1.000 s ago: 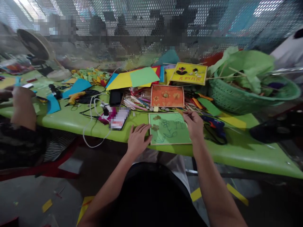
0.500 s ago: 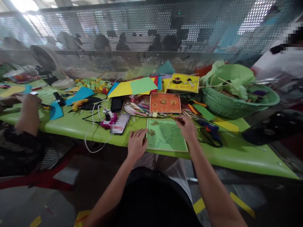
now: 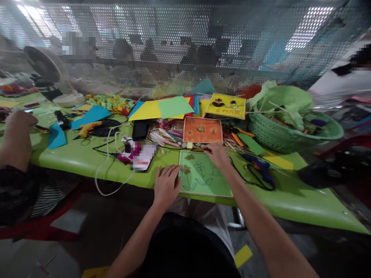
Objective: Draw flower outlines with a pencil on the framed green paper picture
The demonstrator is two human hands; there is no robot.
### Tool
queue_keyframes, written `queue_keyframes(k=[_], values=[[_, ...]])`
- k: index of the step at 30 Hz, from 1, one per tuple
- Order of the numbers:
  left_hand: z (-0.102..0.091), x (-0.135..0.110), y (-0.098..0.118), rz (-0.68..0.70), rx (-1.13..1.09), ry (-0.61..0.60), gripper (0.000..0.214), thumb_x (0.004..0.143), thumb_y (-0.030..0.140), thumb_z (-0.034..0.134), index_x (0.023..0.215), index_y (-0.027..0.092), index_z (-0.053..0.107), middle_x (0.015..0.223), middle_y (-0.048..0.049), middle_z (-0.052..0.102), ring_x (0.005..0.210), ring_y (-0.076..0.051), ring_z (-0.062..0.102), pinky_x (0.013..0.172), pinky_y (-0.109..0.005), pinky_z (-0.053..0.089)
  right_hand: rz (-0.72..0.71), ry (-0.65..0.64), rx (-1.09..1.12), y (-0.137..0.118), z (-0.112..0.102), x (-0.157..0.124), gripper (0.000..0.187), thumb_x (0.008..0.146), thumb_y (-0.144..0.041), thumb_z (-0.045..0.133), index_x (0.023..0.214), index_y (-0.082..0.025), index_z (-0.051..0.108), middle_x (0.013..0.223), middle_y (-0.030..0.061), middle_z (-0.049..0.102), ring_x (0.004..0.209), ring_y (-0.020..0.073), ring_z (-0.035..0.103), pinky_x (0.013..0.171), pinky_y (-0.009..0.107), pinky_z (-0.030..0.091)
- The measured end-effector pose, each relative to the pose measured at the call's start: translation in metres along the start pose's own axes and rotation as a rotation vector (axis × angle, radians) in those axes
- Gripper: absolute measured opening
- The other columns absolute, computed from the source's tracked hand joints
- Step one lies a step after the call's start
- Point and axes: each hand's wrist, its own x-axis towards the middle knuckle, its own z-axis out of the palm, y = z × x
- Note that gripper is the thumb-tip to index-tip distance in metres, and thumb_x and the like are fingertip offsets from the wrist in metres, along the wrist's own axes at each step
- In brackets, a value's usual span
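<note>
Before me on the table lies a green card [image 3: 207,179] with a pale frame, pencil-like flower outlines and small brown flower shapes at its upper left. My left hand [image 3: 167,184] rests at the card's left edge, fingers stretched out, holding nothing. Above the card's top edge, the fingers of my right hand [image 3: 216,155] are pinched on a thin brown stick [image 3: 198,150]; its exact kind is too small to tell. Just behind is an orange framed card [image 3: 203,130] with flower shapes and a round centre.
A phone [image 3: 145,156] and a pink power strip [image 3: 129,151] with looping cords lie to the left. Right of the card is a blue glue gun [image 3: 261,164]; a green basket [image 3: 292,129] stands behind it. Pens [image 3: 165,137] fill the back. A co-worker's arm [image 3: 17,135] is at far left.
My right hand has moved left along the card's top edge with the thin brown stick. My left hand stays at the card's left edge. The view has shifted slightly.
</note>
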Motion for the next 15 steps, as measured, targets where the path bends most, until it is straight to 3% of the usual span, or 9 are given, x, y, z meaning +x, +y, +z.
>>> queue_keyframes(k=[3,7,11,15], values=[[0.001,0.000,-0.001,0.007,0.010,0.009,0.046,0.095,0.013,0.052,0.138,0.027,0.062,0.139,-0.0047,0.070,0.132,-0.025,0.062,0.126,-0.055,0.025,-0.003,0.046,-0.024,0.001,-0.002,-0.004,0.020,0.084,-0.013,0.068,0.095,-0.024,0.081,0.104,0.0106,0.081,0.103,0.0334,0.069,0.097,0.052,0.051],[0.002,0.001,-0.003,0.021,0.026,0.009,0.045,0.096,0.014,0.051,0.138,0.026,0.062,0.139,-0.0054,0.070,0.132,-0.026,0.062,0.126,-0.053,0.025,-0.004,0.149,-0.025,0.003,-0.022,-0.024,0.022,0.088,-0.017,0.063,0.101,-0.025,0.079,0.106,0.0100,0.080,0.104,0.0327,0.070,0.099,0.052,0.051],[0.002,0.003,-0.007,0.032,0.064,-0.004,0.042,0.098,0.018,0.049,0.138,0.026,0.063,0.140,-0.0059,0.070,0.130,-0.027,0.064,0.124,-0.053,0.027,0.009,0.271,-0.036,0.000,-0.059,-0.060,0.018,0.094,-0.023,0.061,0.103,-0.025,0.077,0.107,0.0082,0.080,0.106,0.0311,0.070,0.097,0.049,0.052],[0.003,0.006,-0.013,0.061,0.107,-0.005,0.042,0.101,0.023,0.046,0.139,0.025,0.062,0.138,-0.0067,0.071,0.130,-0.028,0.064,0.123,-0.053,0.029,0.059,0.405,-0.083,0.008,-0.112,-0.110,0.016,0.097,-0.028,0.063,0.108,-0.025,0.075,0.109,0.0067,0.079,0.103,0.0284,0.070,0.096,0.047,0.053]])
